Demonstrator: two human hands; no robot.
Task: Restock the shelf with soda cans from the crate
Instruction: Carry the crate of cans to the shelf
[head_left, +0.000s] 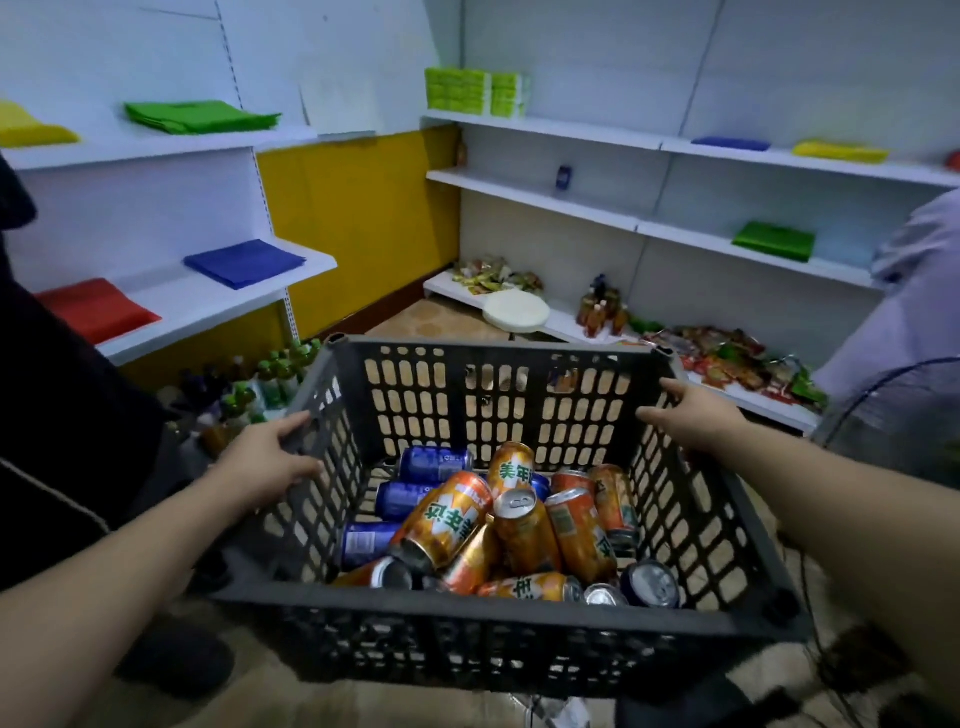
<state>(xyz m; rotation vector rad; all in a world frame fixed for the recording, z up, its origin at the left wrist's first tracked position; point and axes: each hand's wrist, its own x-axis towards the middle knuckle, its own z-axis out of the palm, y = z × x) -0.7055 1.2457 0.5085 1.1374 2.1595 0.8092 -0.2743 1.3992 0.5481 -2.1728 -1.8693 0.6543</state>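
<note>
A dark grey slatted plastic crate (498, 618) is held up in front of me. Inside lie several orange soda cans (524, 530) and several blue cans (410, 499), jumbled on their sides. My left hand (270, 457) grips the crate's left rim, fingers curled over the edge. My right hand (691, 410) grips the right rim near the far corner. White shelves (540, 200) run along the wall ahead on the right; a single blue can (563, 177) stands on the middle shelf there.
Left shelves (208, 306) hold folded red, blue, green and yellow cloths. Green bottles (280, 369) stand on the floor at left. A white round stool (516, 309), sauce bottles and snack packets (727, 358) crowd the low right shelf. One person stands at left, another at right.
</note>
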